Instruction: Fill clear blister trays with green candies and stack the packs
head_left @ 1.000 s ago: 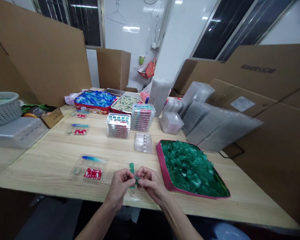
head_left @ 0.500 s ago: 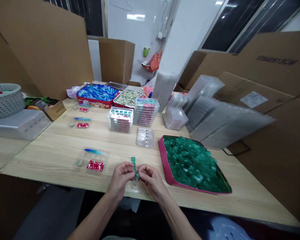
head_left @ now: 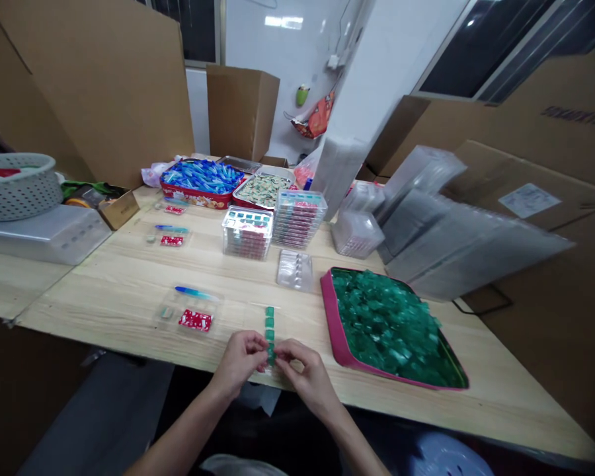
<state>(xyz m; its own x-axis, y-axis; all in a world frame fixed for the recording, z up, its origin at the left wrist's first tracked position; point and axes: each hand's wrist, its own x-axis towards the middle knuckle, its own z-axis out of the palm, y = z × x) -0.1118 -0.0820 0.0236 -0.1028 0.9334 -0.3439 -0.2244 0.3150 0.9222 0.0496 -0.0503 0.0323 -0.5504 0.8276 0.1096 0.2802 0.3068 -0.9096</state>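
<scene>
Filling a clear plastic blister tray (head_left: 269,330) with small green pieces, at the near edge of the pale wooden worktop (head_left: 104,297). From left: the left hand (head_left: 240,360) and right hand (head_left: 305,370) meet, each grip pinched on the lowest green piece (head_left: 271,356) of the row. Judged next: press it squarely into its pocket; more lie in the pink-rimmed tin of green pieces (head_left: 391,327).

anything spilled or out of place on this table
Nothing is spilled. The green pieces stay heaped inside the pink tray. The left hand and right hand hold a straight green strip. Only the clear packaging stacks lean over.
</scene>
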